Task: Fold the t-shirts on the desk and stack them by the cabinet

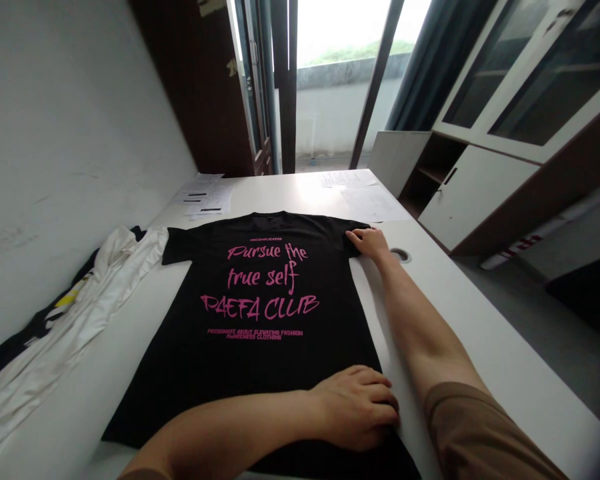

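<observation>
A black T-shirt (275, 367) with pink lettering lies spread flat, front side up, its collar toward the far end of the white table (480, 333). My right hand (367, 241) reaches to the sleeve on the right, its fingers closed on the sleeve's edge. Across the lower part of the shirt stretches my left forearm. At its end, my left hand (355, 407) has curled fingers closed at the shirt's right side edge, near the hem; the fingertips are partly hidden.
Along the wall on the left lie a bunched cream garment (95, 293) and a dark garment (40, 323). Paper sheets (207, 200) sit at the far left, with more sheets (370, 200) at the far right. A round cable hole (401, 255) is beside my right wrist. Cabinets (480, 193) stand beyond the table.
</observation>
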`<move>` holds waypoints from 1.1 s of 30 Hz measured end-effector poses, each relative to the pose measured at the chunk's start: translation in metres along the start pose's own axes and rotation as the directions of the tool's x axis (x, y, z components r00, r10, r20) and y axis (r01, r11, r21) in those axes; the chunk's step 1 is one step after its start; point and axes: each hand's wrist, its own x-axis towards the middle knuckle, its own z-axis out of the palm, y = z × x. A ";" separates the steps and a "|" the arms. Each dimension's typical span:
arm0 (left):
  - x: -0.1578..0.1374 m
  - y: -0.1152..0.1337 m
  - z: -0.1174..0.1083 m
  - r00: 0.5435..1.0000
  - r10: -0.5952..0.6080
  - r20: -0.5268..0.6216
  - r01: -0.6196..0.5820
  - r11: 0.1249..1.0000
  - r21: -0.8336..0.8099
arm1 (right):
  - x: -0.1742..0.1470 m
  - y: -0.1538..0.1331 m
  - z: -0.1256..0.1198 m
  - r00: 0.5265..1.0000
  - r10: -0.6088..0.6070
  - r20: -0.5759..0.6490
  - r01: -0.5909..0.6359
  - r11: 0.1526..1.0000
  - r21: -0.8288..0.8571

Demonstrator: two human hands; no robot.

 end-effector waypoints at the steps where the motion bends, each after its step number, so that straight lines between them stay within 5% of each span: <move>1: 0.000 0.000 0.000 1.000 0.000 0.000 0.000 1.000 0.003 | -0.001 0.001 0.000 0.998 0.062 -0.013 -0.062 0.998 -0.025; 5: 0.001 0.001 -0.002 1.000 -0.005 0.006 0.005 1.000 0.010 | -0.004 0.009 -0.003 0.929 0.351 -0.121 -0.357 0.933 -0.037; 8: 0.000 0.001 -0.003 1.000 -0.005 0.010 0.005 1.000 0.008 | -0.006 0.013 -0.006 0.881 0.451 -0.146 -0.455 0.890 0.005; 18: 0.001 0.001 -0.003 1.000 0.002 0.013 -0.002 1.000 0.003 | 0.000 -0.003 -0.012 0.958 0.286 -0.002 -0.286 0.958 0.025; 33: 0.000 0.000 0.001 1.000 0.003 -0.025 -0.003 1.000 -0.009 | 0.007 0.016 -0.013 0.810 0.586 0.032 -0.586 0.810 0.015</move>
